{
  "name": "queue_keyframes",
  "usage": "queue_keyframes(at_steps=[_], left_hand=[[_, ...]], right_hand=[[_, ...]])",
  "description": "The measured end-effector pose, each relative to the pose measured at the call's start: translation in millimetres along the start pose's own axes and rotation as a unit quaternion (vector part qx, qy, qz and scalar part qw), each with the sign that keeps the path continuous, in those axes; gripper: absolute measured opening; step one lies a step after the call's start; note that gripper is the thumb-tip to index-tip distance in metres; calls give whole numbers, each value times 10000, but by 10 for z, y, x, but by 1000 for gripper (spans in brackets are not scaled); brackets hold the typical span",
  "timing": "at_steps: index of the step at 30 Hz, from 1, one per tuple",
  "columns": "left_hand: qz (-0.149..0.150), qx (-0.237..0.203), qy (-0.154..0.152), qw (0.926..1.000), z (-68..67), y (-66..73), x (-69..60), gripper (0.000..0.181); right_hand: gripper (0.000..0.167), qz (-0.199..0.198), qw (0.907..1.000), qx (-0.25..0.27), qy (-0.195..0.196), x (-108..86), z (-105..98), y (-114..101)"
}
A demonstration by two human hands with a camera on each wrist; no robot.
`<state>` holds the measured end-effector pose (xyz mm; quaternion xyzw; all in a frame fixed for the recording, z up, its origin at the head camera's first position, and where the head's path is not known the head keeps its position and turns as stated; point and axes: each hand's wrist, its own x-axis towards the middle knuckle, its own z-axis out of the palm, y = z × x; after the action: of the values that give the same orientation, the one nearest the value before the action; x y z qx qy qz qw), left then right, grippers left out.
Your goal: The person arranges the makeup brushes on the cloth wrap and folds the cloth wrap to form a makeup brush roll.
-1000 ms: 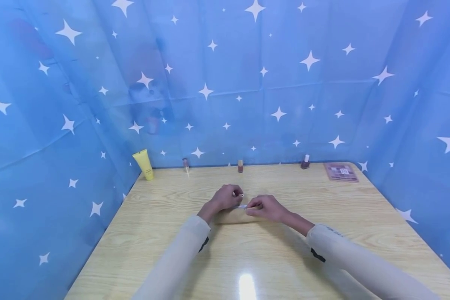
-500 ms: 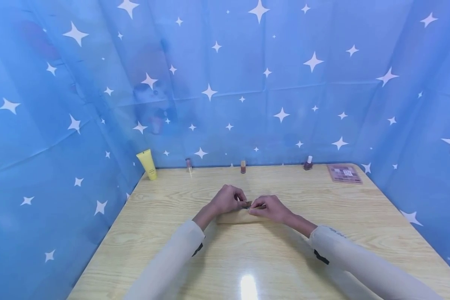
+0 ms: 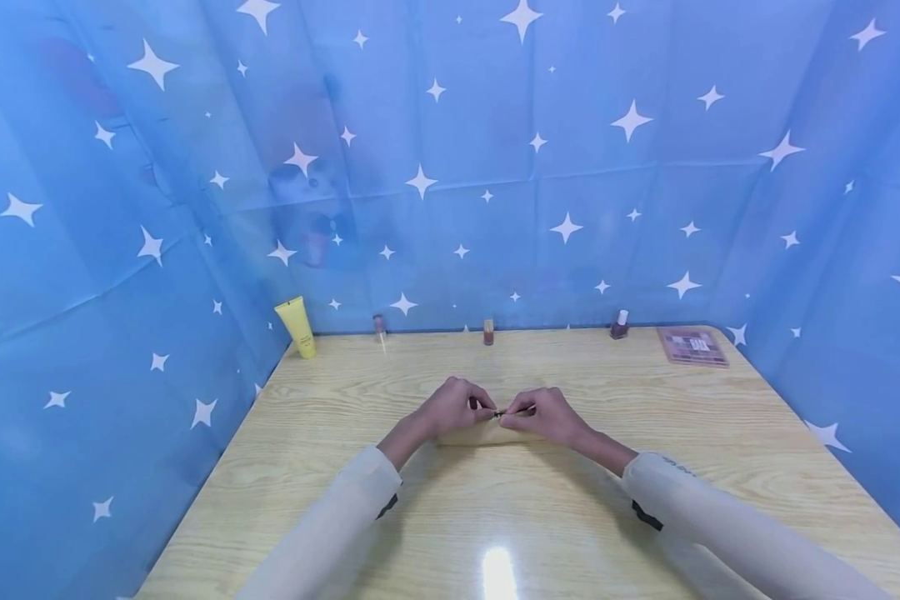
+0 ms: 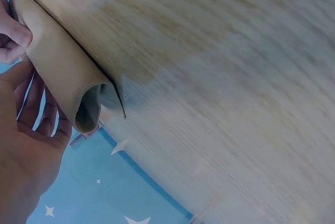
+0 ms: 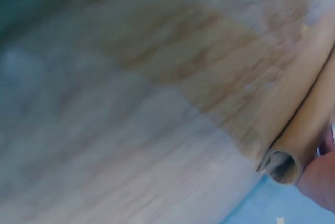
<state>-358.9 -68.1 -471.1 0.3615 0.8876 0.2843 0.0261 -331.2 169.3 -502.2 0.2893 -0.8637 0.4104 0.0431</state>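
Observation:
A tan, leather-like roll-up pouch [image 3: 480, 434] lies across the middle of the table, partly covered by both hands. In the left wrist view the roll [image 4: 63, 67] shows a hollow end and a loose flap edge. My left hand [image 3: 453, 406] pinches at the roll's upper side with thumb and forefinger, its other fingers spread along it. Facing it, my right hand [image 3: 546, 417] pinches the roll with thumb and forefinger. A small dark piece [image 3: 498, 413], too small to make out, sits between the fingertips. The right wrist view shows the roll's other end [image 5: 285, 164].
Along the back edge stand a yellow tube [image 3: 296, 327], a slim lip gloss tube [image 3: 379, 327], a small brown bottle [image 3: 488, 332] and a dark nail polish bottle [image 3: 619, 325]. A makeup palette [image 3: 693, 346] lies back right. A blue star-print curtain [image 3: 480, 225] surrounds the wooden table [image 3: 585, 533].
My left hand has moved slightly right, closing the gap to the right fingertips. The pale piece seen earlier between the hands is now hidden. My right hand keeps nearly the same pinch.

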Motion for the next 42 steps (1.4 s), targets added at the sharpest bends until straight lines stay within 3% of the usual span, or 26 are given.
queue_keyframes(at_steps=[11, 17, 24, 38, 42], left_hand=[[43, -104, -207, 9997, 36, -19, -9, 14], [156, -112, 59, 9998, 112, 7, -38, 12], [79, -141, 362, 9992, 168, 12, -54, 6], [83, -16, 583, 9983, 192, 44, -90, 4], [66, 77, 521, 9986, 171, 41, -94, 6]], right_hand=[[15, -360, 9993, 66, 6, -7, 19, 1], [10, -467, 9989, -55, -90, -8, 52, 2], [6, -476, 9985, -214, -159, -2, 31, -28], [7, -391, 9981, -432, -210, 20, 14, -47], [6, -396, 9982, -345, -295, 31, 2, -38]])
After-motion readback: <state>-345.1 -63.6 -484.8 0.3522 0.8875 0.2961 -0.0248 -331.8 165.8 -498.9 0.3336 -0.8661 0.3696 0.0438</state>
